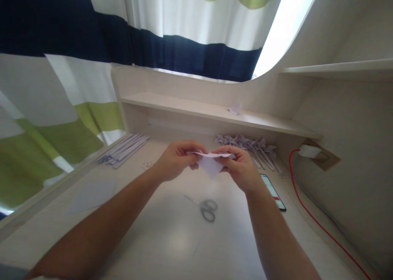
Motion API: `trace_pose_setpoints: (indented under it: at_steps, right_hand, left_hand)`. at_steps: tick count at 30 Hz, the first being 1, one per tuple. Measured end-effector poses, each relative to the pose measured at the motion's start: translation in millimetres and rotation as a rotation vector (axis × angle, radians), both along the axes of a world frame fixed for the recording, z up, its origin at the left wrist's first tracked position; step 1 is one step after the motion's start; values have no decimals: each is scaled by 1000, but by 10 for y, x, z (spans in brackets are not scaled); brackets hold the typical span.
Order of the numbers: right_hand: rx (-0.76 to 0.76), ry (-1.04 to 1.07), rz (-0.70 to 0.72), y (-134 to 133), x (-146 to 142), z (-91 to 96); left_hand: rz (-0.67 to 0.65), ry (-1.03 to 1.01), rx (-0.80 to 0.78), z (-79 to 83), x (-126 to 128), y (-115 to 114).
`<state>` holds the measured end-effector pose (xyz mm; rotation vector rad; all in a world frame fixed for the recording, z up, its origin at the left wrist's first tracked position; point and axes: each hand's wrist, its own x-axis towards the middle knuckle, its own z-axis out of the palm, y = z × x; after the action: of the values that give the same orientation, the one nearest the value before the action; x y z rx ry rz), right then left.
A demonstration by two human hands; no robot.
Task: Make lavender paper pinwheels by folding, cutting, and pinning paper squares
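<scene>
A small sheet of white paper, folded along its upper edge, is held up above the desk, one lower corner pointing down. On its left side my left hand pinches it between thumb and fingers. My right hand grips the other side in the same way, the two hands almost meeting at the top edge. Beneath them, a pair of scissors with dark handles lies on the desk, blades toward the upper left.
Rolled paper sticks lie at the back left, near flat white paper. Several paper pinwheels are heaped at the back right. A phone lies by my right forearm, and a red cable runs from a wall plug. A shelf holds folded paper.
</scene>
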<state>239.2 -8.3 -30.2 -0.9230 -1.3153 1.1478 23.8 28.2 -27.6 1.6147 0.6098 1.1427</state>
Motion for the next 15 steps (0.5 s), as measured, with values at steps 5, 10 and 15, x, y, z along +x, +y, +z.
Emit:
trace_pose_setpoints:
  at_steps: [5,10,15]
  right_hand:
    - [3,57,86,-2,32,-6]
    - [-19,73,211,-46,96,57]
    - [-89,27,326,-72,149,103]
  left_hand:
    - [-116,11,-23,64,-86,-3]
    - [-132,33,-16,114,-132,8]
    - [-79,43,-32,139,-116,-14]
